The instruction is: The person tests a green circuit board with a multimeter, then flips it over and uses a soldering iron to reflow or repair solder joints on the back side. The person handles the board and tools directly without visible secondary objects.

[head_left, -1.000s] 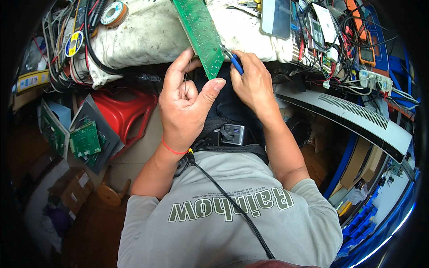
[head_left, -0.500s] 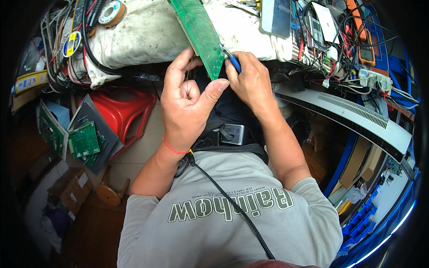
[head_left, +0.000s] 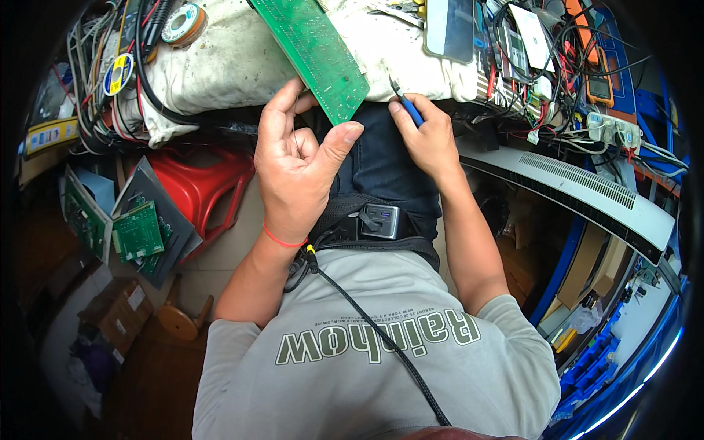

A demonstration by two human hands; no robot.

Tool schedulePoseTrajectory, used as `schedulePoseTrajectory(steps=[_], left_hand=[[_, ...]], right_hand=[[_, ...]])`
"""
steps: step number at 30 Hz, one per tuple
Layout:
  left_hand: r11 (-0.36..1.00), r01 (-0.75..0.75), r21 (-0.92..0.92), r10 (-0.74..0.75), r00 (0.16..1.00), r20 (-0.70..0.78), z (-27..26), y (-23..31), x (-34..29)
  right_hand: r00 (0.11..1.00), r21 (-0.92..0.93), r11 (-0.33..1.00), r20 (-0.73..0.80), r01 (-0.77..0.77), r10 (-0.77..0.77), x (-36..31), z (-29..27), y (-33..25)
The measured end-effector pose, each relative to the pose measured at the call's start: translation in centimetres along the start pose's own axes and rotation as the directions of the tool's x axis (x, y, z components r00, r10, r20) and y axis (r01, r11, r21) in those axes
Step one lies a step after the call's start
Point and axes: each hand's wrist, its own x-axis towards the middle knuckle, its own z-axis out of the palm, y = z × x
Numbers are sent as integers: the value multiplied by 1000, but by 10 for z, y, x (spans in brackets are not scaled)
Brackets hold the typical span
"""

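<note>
A long green circuit board (head_left: 317, 62) slants over the edge of the cloth-covered bench, its far end cut off by the picture's top. My left hand (head_left: 297, 150) grips its near end, thumb by the bottom corner and fingers behind the left edge, partly hidden by the board. To the right, my right hand (head_left: 429, 139) is closed around a blue-handled tool (head_left: 408, 108) with a narrow, dark metal tip. That tip points up and away, apart from the board. Whether the tool is pliers or cutters I cannot make out.
A stained white cloth (head_left: 227, 66) covers the bench. Solder spools (head_left: 183, 23) and cables lie left; a phone (head_left: 449, 29), meters (head_left: 600, 84) and tangled wires lie right. Below stand a red stool (head_left: 209, 183), more circuit boards (head_left: 139, 231) and a long white vented panel (head_left: 579, 183).
My right hand has moved right, drawing the tool away from the board's edge. The board and my left hand have shifted slightly left, and the board is turned to show more of its face.
</note>
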Motion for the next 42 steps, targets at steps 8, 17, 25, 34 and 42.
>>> schedulePoseTrajectory(steps=[8,17,25,34,42], left_hand=[[986,135,-95,-141,988,-58,-17,-1,-6],[914,275,-299,-288,958,-1,-71,-17,-4],[876,295,-382,-279,955,98,-79,-49,17],[857,341,-386,-352,935,45,-82,-65,18],[855,364,-368,-365,928,70,-88,-68,19]], right_hand=[[980,389,903,147,-180,132,-1,-40,-14],[890,-422,906,-395,43,-227,41,-113,12],[878,-662,749,-371,-21,-303,129,-141,45],[958,-582,807,-276,-100,-80,222,-141,27],[817,-279,956,-528,88,-229,281,-180,31]])
